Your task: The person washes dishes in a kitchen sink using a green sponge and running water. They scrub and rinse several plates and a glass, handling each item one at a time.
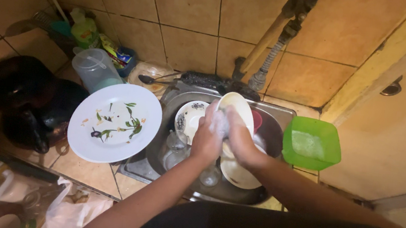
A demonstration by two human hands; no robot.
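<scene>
Soapy hands (225,136), cream plate (236,107), steel sink (281,132)

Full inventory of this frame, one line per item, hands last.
cream plate: 1, held upright over sink
sink: 1, metal, centre
patterned plate: 1, white, in sink
glasses: at least 2, clear, in sink
large plate: 1, white with food scraps, left of sink
green container: 1, right of sink
plastic jug: 1, clear, back left
dark pots: 2, far left
left hand: soapy, on cream plate
right hand: soapy, on cream plate
</scene>
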